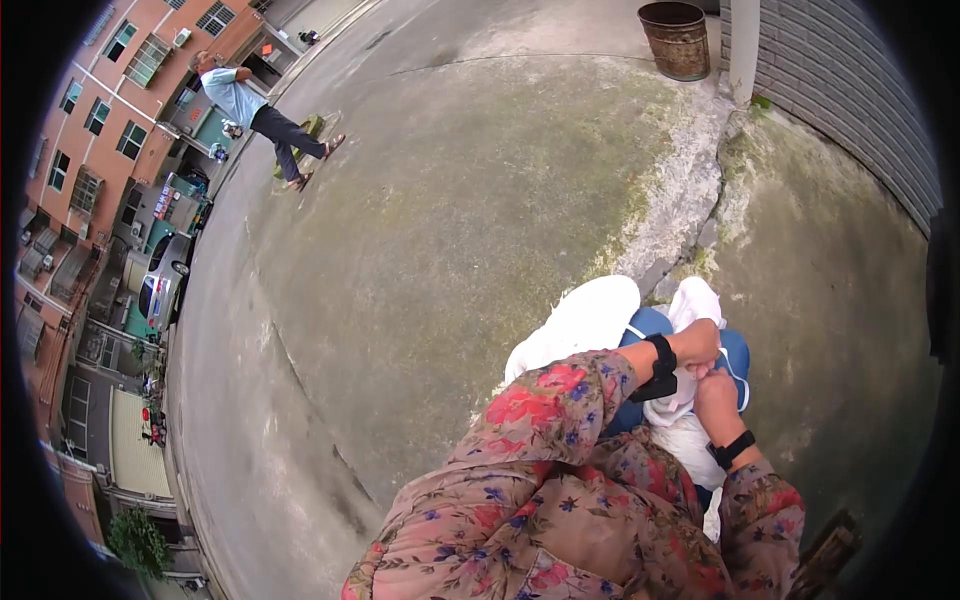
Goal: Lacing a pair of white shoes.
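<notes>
My left hand [694,346] and my right hand [716,402] meet over my lap, with their fingers pinched together. Between and around them is a soft white cloth item [693,300]; its exact kind I cannot make out. A thin white cord [743,380] loops out past the right hand over my blue trouser leg [735,348]. What the fingertips themselves grip is too small to tell. Left of the hands lies a larger white piece with a rounded end [590,315], touched by neither hand. More white cloth [686,440] bunches below, beside the right wrist.
Around me spreads stained concrete ground [430,220] with a crack near my knees. A rusty metal bin [676,42] stands ahead by a pale post [744,50] and grey wall [850,90]. A person [250,105] stands far left, before parked vehicles [165,280] and buildings.
</notes>
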